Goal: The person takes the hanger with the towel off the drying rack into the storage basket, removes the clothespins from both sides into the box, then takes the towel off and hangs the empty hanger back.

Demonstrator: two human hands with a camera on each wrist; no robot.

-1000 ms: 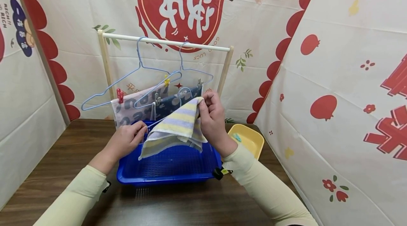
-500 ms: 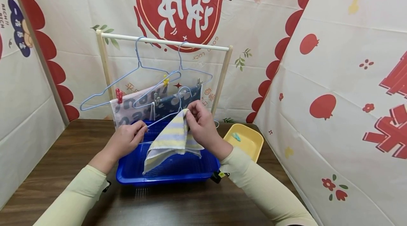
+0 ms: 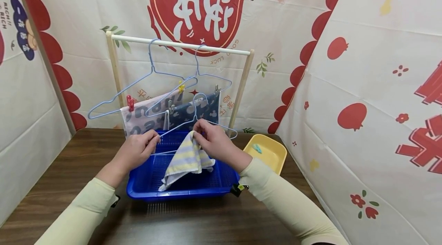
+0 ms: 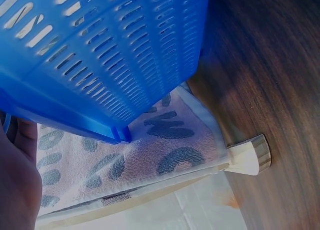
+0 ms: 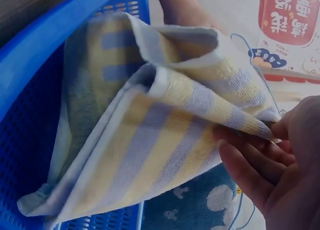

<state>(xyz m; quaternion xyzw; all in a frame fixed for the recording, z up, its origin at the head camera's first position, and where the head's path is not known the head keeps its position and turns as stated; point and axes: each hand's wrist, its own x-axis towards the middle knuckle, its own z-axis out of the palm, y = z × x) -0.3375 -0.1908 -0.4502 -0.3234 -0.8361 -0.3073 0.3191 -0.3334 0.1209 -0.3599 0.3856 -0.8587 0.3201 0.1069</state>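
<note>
My left hand (image 3: pixel 136 151) grips the left corner of a pale blue wire hanger (image 3: pixel 177 128), its hook pointing up in front of the rack. My right hand (image 3: pixel 215 141) pinches the top of a yellow-and-lilac striped towel (image 3: pixel 186 157) with thumb and fingers, close below the hanger's neck. Bunched into folds, the towel (image 5: pixel 165 135) hangs down over the blue plastic basket (image 3: pixel 179 193). In the head view the hanger's bottom bar runs behind the cloth. The left wrist view shows the edge of my left hand (image 4: pixel 17 175) beside the basket wall.
Behind, a wooden rack (image 3: pixel 243 84) carries two blue hangers. A pink towel (image 3: pixel 138 120) hangs by red and yellow clips, and a dark blue towel (image 3: pixel 193 112) by grey clips. At right stands a yellow tray (image 3: pixel 276 153) holding a teal clip (image 3: pixel 257 148).
My right hand has moved left and down with the striped towel, bunching it narrower and uncovering the hanger's right arm. My left hand has kept its place on the hanger.
</note>
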